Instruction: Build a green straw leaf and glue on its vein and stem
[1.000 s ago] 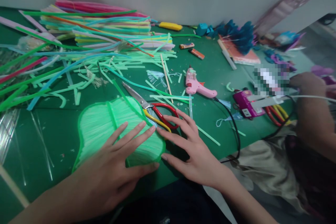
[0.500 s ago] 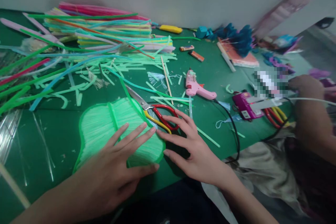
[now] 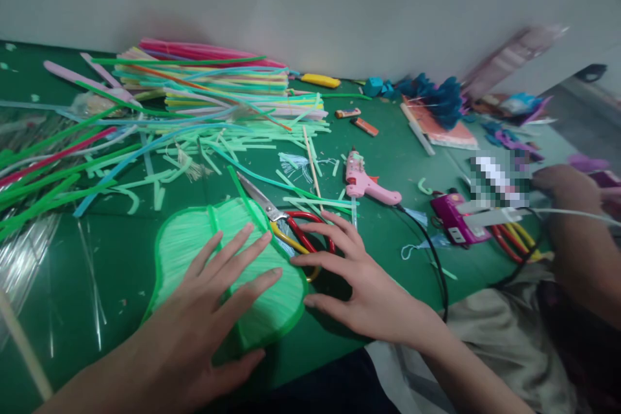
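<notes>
A light-green, wavy-edged panel (image 3: 187,239) with a darker green pipe-cleaner border lies on the table in front of me. My left hand (image 3: 213,310) rests over it, fingers spread, thumb near its lower edge. Beside its right edge lies a pair of scissors (image 3: 264,200) with one red and one yellow handle loop, blades pointing up and left. My right hand (image 3: 354,272) has its fingers apart over the scissors' handles and by the panel's rim; whether they touch the handles I cannot tell. A green pipe cleaner (image 3: 237,184) sticks out from the panel's top.
Bundles of coloured pipe cleaners (image 3: 223,81) lie along the wall, with cut green pieces in front. A pink glue gun (image 3: 366,184) sits right of centre, its black cable running toward a magenta power box (image 3: 458,220). At the right is another person's arm (image 3: 572,233).
The view has tilted up slightly, so everything sits lower. My left hand has shifted a little down and left over the panel, its thumb lower. My right hand stays by the scissors.
</notes>
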`<state>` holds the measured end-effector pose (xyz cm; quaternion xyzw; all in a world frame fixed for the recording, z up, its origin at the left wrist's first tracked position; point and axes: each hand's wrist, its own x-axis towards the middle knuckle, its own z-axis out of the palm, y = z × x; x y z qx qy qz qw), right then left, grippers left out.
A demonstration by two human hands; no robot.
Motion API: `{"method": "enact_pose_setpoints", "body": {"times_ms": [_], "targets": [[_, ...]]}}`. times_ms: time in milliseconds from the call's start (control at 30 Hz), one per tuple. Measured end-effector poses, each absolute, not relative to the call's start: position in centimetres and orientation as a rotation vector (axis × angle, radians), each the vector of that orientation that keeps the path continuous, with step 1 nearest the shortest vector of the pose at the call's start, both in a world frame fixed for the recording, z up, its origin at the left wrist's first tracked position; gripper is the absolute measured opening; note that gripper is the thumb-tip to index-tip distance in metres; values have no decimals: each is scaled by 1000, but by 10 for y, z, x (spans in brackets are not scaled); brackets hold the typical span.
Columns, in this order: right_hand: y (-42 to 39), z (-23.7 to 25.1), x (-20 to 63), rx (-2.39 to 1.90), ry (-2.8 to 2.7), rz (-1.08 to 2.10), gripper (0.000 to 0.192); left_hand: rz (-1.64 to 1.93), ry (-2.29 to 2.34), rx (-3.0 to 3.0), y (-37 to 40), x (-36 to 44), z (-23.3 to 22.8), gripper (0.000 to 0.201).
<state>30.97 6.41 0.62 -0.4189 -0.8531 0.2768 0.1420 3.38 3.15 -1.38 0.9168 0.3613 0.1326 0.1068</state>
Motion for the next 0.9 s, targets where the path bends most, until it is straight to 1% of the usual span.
{"method": "enact_pose_setpoints", "body": {"times_ms": [233,400,600,800,900], "targets": [[73,9,311,-1152,-2569,746,41,357,1047,2775,30,37,-20,74],[82,13,310,-1128,-2670,748,54,350,1067,2778,30,37,-22,77],[90,20,307,-1101,-2760,770,58,379,1095,2753,31,40,-24,75],[96,23,305,-1099,-2781,815,52,405,1088,2776,31,41,-24,76],[100,25,304,-1099,-2772,872,52,452,1069,2821,34,40,-24,73]]}}
